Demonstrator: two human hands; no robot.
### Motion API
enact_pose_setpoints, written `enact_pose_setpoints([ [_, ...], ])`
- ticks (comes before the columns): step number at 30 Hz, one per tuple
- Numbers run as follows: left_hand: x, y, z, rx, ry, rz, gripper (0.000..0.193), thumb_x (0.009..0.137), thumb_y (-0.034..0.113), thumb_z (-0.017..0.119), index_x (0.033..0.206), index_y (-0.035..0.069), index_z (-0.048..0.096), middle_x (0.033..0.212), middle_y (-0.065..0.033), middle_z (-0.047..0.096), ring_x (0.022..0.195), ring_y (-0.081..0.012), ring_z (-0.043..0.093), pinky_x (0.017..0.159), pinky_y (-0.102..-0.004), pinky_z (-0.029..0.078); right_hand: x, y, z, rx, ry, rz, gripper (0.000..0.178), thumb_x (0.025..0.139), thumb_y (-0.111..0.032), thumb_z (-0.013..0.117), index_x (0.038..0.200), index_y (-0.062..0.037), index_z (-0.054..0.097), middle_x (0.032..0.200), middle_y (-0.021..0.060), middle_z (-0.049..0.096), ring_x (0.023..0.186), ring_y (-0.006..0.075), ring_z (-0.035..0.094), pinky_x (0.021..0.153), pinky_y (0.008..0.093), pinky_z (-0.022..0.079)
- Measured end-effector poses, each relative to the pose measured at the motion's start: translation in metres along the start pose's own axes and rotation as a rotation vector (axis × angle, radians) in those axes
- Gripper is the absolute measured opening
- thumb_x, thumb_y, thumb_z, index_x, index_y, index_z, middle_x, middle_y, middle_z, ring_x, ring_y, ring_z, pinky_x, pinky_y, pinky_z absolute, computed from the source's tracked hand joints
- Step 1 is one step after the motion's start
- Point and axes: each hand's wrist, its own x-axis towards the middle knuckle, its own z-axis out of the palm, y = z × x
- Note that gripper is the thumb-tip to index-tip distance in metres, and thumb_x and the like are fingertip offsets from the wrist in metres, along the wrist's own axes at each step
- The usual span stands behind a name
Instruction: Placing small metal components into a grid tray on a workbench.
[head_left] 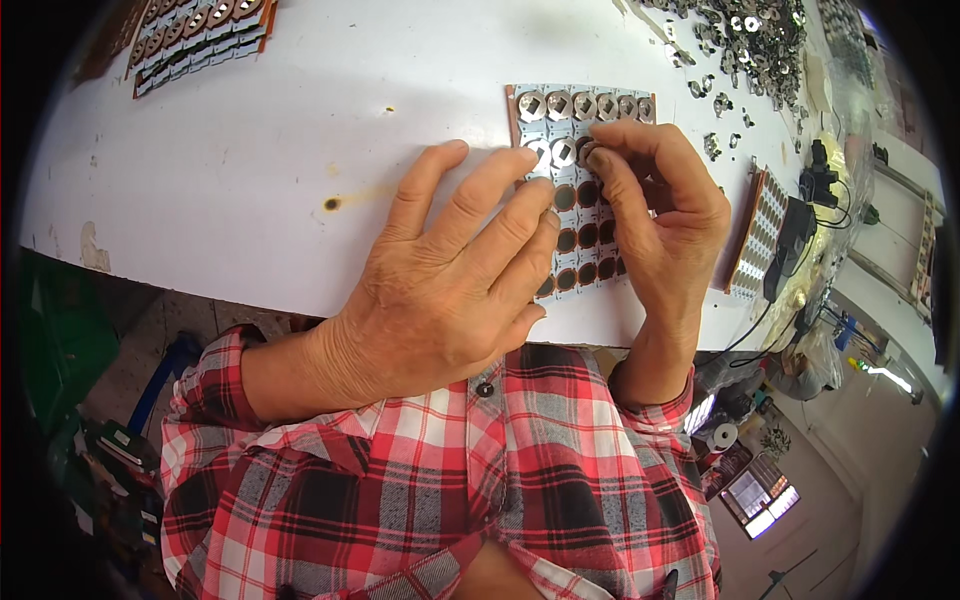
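Observation:
In front of me on the white table lies a light-blue circuit board panel (556,128) with brown edges. Round metal clips (559,107) fill its far row, and two more sit at the left of the second row. The nearer rows show dark round pads (566,240) ringed in copper. Between thumb and forefinger, my right hand (665,215) pinches another round metal clip (587,152) at the third place of the second row; its fingers partly hide it. My left hand (440,280) is spread out, fingertips touching the panel's left side beside the second-row clips.
A pile of loose metal clips (750,45) covers the far right of the table. More panels lie stacked at the far left (200,40), and another panel (757,235) leans at the right beside a black device (792,245) with cables. The table's near edge is close to my body.

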Motion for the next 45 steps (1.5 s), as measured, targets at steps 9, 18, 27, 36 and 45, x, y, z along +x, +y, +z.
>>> enact_pose_setpoints([
  [9,0.001,0.002,0.001,0.014,-0.024,0.009,0.062,0.064,0.028,0.086,0.116,-0.003,0.073,0.137,-0.0175,0.065,0.135,-0.0381,0.056,0.113,-0.0642,0.040,0.005,-0.004,-0.003,0.071,-0.032,0.042,0.010,0.094,0.005,0.074,0.103,0.0011,0.076,0.089,-0.0008,0.069,0.076,0.0035,0.063,0.064,0.0185,0.048],
  [18,0.000,0.002,-0.005,0.040,-0.074,0.015,0.061,0.071,0.031,0.085,0.120,-0.004,0.071,0.138,-0.0182,0.064,0.132,-0.0399,0.057,0.113,-0.0641,0.038,0.004,-0.007,0.005,0.022,0.006,0.011,0.007,0.091,0.005,0.074,0.096,0.0006,0.075,0.081,-0.0021,0.067,0.069,0.0014,0.059,0.061,0.0189,0.045],
  [27,0.003,0.001,-0.003,0.015,-0.078,0.020,0.063,0.069,0.030,0.085,0.121,-0.004,0.070,0.139,-0.0179,0.064,0.133,-0.0394,0.057,0.114,-0.0634,0.038,-0.005,0.010,-0.007,-0.001,0.200,0.004,0.021,0.093,-0.001,0.077,0.114,-0.0029,0.077,0.086,-0.0019,0.071,0.069,0.0025,0.060,0.062,0.0193,0.047],
  [36,0.001,0.001,-0.003,0.020,-0.065,0.011,0.064,0.069,0.029,0.086,0.121,-0.003,0.070,0.139,-0.0175,0.065,0.133,-0.0390,0.057,0.115,-0.0633,0.038,0.003,0.058,-0.061,-0.520,0.433,0.065,0.010,0.097,-0.007,0.074,0.103,0.0007,0.076,0.084,0.0058,0.070,0.068,0.0128,0.062,0.063,0.0270,0.050],
  [45,0.002,0.000,-0.005,0.017,-0.070,0.021,0.065,0.069,0.030,0.086,0.122,-0.003,0.070,0.138,-0.0174,0.065,0.133,-0.0392,0.057,0.114,-0.0636,0.038,-0.005,0.042,-0.061,0.268,0.458,0.282,0.016,0.100,-0.006,0.073,0.114,0.0012,0.078,0.092,0.0043,0.074,0.074,0.0088,0.066,0.060,0.0217,0.050],
])
